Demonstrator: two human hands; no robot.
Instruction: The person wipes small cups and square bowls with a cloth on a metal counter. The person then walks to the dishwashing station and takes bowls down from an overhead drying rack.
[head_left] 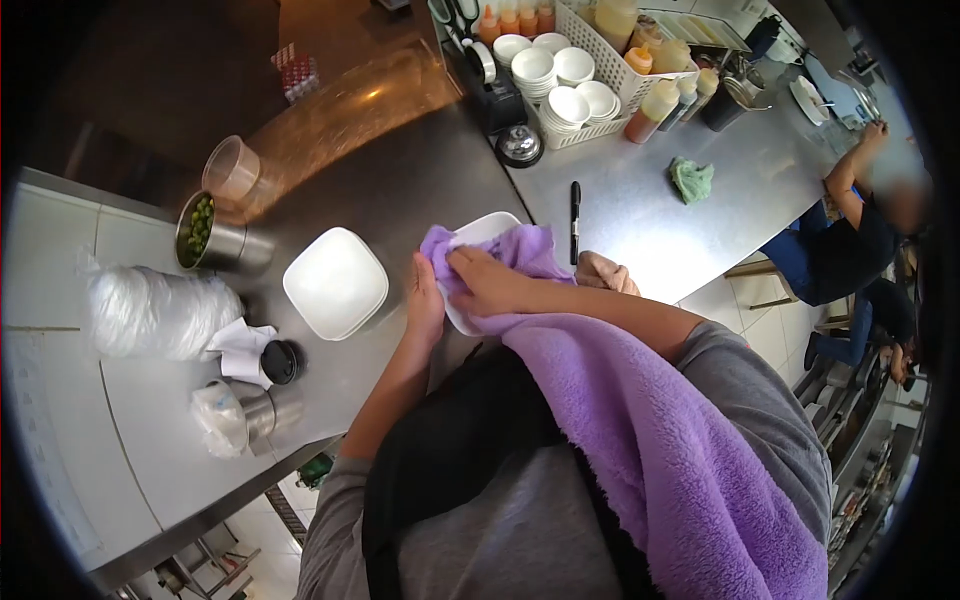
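A white squarish bowl [484,228] is in front of my body, partly covered by a purple towel [620,390]. From over my right shoulder the towel hangs down, and more purple cloth lies bunched inside the bowl. My right hand [487,284] presses the cloth against the inside of the bowl, its fingers partly sunk in the folds. At the bowl's left side my left hand [426,303] holds the rim; some of its fingers are hidden behind the bowl and cloth. A stack of white squarish bowls [336,283] stands on the steel counter to the left.
A black marker [575,222], brownish cloth [606,272] and green cloth [691,180] lie to the right. Farther back are a call bell [519,146], small white bowls [567,106] and sauce bottles [653,110]. Left are a metal pot [196,230] and plastic bags [160,312]. A person [860,230] sits far right.
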